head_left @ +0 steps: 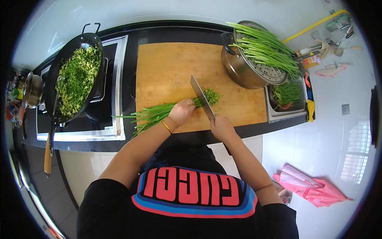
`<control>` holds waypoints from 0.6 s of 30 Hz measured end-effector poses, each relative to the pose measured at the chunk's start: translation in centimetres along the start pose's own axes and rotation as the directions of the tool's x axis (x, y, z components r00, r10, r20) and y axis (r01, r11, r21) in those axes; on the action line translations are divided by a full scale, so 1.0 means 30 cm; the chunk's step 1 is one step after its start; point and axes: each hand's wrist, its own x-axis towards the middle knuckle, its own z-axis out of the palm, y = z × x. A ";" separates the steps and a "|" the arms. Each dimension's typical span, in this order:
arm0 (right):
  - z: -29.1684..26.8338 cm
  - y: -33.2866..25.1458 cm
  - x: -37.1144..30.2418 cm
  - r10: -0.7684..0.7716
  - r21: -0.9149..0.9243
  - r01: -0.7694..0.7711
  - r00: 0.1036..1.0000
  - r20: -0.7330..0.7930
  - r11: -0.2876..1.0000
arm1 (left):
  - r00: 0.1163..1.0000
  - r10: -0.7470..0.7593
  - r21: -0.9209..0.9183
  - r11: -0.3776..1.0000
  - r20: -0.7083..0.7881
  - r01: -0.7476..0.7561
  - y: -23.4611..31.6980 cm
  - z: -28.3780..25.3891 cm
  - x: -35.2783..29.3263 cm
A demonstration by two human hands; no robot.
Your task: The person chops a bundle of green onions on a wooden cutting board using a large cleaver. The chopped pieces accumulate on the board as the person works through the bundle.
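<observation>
The left hand [183,111] lies with curled fingers on the garlic chives [153,114], its grip closed around the bundle near the cut end. The grip of the right hand [222,126] is wrapped firmly around the handle of the knife [203,96], whose flat metal blade points to 11 o'clock. Counting from the middle of the smooth wooden cutting board [175,65], the chives, thin and long, lie toward 8 o'clock, and their loose ends pass over its edge. Just beyond the blade is a crumbly heap of chopped chives [213,95]. Bare wood gives room from 10 to 12 o'clock. The shiny steel pot [240,71] borders it at 2 o'clock, the black wok [51,85] stands well apart at 9. The left fingertips and most of the knife handle are hidden; whether the blade touches the wood, I cannot tell.
</observation>
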 end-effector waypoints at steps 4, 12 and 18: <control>0.010 -0.007 0.033 -0.013 -0.058 0.016 0.999 0.049 0.998 | 0.999 0.038 -0.010 0.999 -0.014 -0.038 -0.009 0.004 -0.003; 0.108 -0.016 0.123 -0.037 0.084 0.050 0.988 -0.147 0.995 | 0.997 0.075 0.025 0.997 -0.012 -0.075 0.000 -0.005 -0.003; 0.065 0.040 0.165 0.033 0.199 -0.007 0.991 -0.130 0.980 | 0.998 0.068 0.020 0.998 -0.015 -0.068 -0.009 0.001 -0.003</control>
